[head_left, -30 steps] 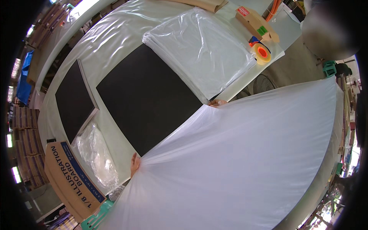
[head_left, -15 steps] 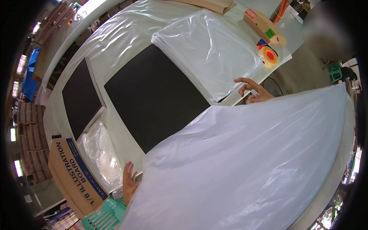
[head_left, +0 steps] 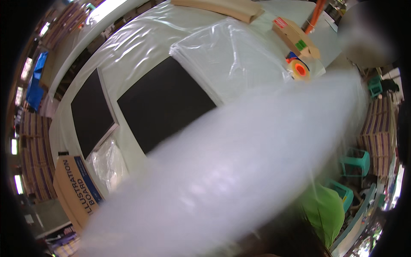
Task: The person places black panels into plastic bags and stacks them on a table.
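Neither of my hands shows; a large white sheet or board in glossy clear plastic point(head_left: 214, 171), smeared by motion, fills the lower middle and hides where they would be. It is tilted above the table and covers the near part of a flat black board point(head_left: 165, 100). Beyond the black board, to the right, lies a stack of clear plastic sleeves point(head_left: 239, 55). On the left rests a stack of black boards point(head_left: 90, 109) with pale edges. Crumpled clear plastic point(head_left: 108, 165) sits just below that stack, partly covered by the white sheet.
A brown carton point(head_left: 75, 184) stands at the table's left edge. Toward the far right are a tape roll on a dispenser point(head_left: 301, 70) and a long cardboard box point(head_left: 295, 37). Brown paper point(head_left: 222, 7) lies at the back. Green stools point(head_left: 357, 160) and stacked cartons point(head_left: 376, 135) stand at right.
The white plastic-covered sheet has swung and tilted, now blurred and narrower, covering more at lower left. Both hands, seen earlier at its edges, are out of sight. Green cloth and stools show at lower right.
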{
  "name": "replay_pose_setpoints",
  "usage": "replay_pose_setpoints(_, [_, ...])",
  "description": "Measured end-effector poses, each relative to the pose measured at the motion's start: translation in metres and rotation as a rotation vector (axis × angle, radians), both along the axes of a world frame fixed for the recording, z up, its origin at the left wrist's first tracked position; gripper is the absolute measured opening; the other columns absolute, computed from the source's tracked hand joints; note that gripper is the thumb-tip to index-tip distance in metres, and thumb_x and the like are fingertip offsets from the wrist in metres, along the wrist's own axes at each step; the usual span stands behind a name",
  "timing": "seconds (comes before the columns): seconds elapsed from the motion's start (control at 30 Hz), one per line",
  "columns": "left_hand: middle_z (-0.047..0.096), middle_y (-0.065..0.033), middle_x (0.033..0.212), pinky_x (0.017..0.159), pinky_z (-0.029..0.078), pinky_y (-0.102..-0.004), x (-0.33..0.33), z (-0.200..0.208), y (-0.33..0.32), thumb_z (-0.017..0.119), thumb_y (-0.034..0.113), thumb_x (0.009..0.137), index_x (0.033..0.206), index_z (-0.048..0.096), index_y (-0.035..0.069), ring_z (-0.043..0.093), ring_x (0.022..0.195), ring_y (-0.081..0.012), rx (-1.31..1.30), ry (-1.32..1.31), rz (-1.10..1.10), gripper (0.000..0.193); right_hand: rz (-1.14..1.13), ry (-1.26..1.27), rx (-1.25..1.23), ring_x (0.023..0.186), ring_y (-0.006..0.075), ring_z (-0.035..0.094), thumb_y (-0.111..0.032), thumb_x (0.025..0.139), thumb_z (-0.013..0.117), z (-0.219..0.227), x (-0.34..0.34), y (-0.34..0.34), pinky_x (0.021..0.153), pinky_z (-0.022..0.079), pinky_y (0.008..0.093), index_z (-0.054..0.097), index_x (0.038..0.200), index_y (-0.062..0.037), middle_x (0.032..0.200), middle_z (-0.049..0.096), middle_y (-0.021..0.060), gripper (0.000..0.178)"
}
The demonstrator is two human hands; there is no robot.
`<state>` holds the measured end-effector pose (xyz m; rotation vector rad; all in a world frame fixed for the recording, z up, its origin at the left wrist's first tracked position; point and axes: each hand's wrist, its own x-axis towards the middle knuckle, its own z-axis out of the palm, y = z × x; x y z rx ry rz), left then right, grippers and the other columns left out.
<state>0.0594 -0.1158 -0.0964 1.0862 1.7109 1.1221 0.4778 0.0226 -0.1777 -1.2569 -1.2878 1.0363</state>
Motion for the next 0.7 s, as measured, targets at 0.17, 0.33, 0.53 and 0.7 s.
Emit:
replay_pose_setpoints(0.17, [0.042, -0.0175, 0.124, 0.102, 0.028, -0.0307, 0.113, 0.044, 0.084, 0.049, -0.002, 0.085, 0.135, 0.022, -0.004, 0.042, 0.118, -0.0252, 0.284, -0.062, -0.035, 0.057, -0.226, -0.243, -0.036, 0.092, 0.0154, 0.057, -0.024, 0.082, 0.068, 0.117, 0.066, 0.03, 0.081, 0.044, 0.0306, 0.055, 0.113, -0.0001, 0.101, 0.064, 0.0098, 0.041])
replay_pose_setpoints(0.33, [0.044, -0.0348, 0.124, 0.093, 0.038, -0.0376, 0.224, 0.059, 0.149, 0.054, 0.009, 0.085, 0.14, 0.009, -0.004, 0.053, 0.107, -0.0435, 0.347, 0.321, -0.294, 0.073, -0.418, -0.554, 0.009, 0.086, 0.0303, 0.062, -0.034, 0.077, 0.071, 0.122, 0.185, 0.07, 0.077, 0.046, 0.0377, 0.057, 0.111, -0.0015, 0.095, 0.065, 0.0178, 0.049])
replay_pose_setpoints(0.53, [0.057, -0.0355, 0.099, 0.079, 0.045, -0.0416, 0.321, 0.042, 0.197, 0.058, 0.017, 0.085, 0.142, -0.011, 0.003, 0.059, 0.091, -0.0469, 0.151, 0.173, -0.397, 0.091, -0.446, -0.864, -0.004, 0.086, 0.0327, 0.062, -0.032, 0.072, 0.072, 0.097, 0.297, 0.116, 0.074, 0.046, 0.0384, 0.061, 0.1, -0.002, 0.09, 0.064, 0.0202, 0.042])
replay_pose_setpoints(0.7, [0.061, -0.0292, 0.084, 0.074, 0.047, -0.0445, 0.349, 0.008, 0.211, 0.061, 0.03, 0.083, 0.142, -0.011, 0.0, 0.061, 0.082, -0.043, -0.102, 0.359, -0.42, 0.098, -0.433, -0.985, -0.075, 0.087, 0.0352, 0.061, -0.032, 0.072, 0.07, 0.072, 0.322, 0.133, 0.074, 0.047, 0.0417, 0.062, 0.099, -0.0024, 0.09, 0.064, 0.0204, 0.041])
